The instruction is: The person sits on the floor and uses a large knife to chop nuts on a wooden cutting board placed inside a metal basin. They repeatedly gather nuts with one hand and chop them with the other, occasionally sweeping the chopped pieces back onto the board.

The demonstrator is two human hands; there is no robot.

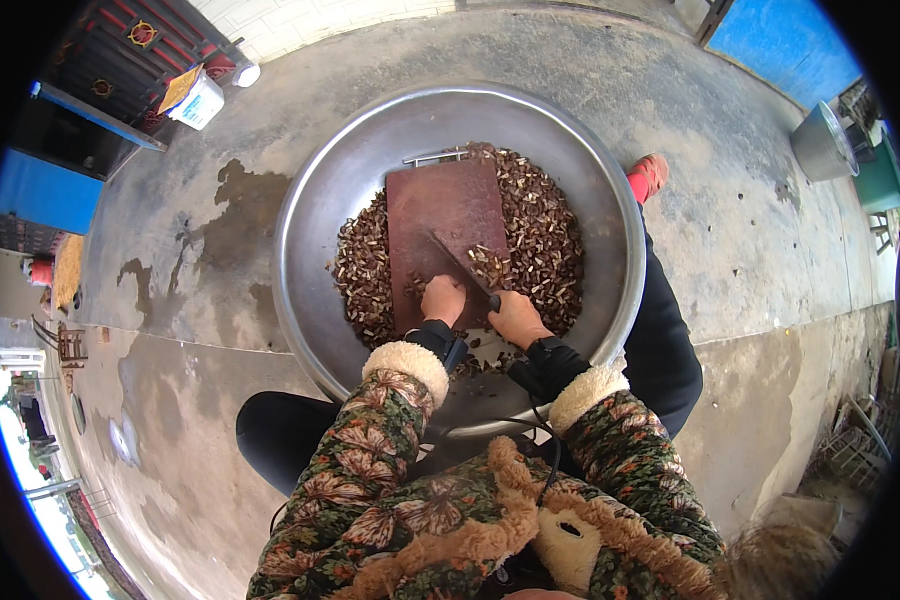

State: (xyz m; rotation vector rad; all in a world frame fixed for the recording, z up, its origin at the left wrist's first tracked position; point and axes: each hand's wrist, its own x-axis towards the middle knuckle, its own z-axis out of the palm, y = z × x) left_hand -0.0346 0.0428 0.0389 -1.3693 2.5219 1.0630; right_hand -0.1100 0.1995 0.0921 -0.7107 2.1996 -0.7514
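A broad metal basin (615,217) stands before me, with a reddish-brown cutting board (442,202) lying in it on a heap of chopped brown pieces with pale insides (544,240). My right hand (519,319) grips the dark handle of a kitchen knife (461,262). Its blade slants up and left across the board, tip away from me. Just left of the blade, my left hand (443,301) rests low on the board with curled fingers. Dark bits show beside its fingertips; whatever is under the fingers is hidden. Cut pieces (489,264) lie on the board right of the blade.
My legs (660,322) flank the basin on the concrete floor (727,187), which has wet patches. A black cable (547,427) hangs near my right sleeve. A white bucket (197,105) stands far left, a metal pot (823,142) far right, and a small wooden chair (71,345) left.
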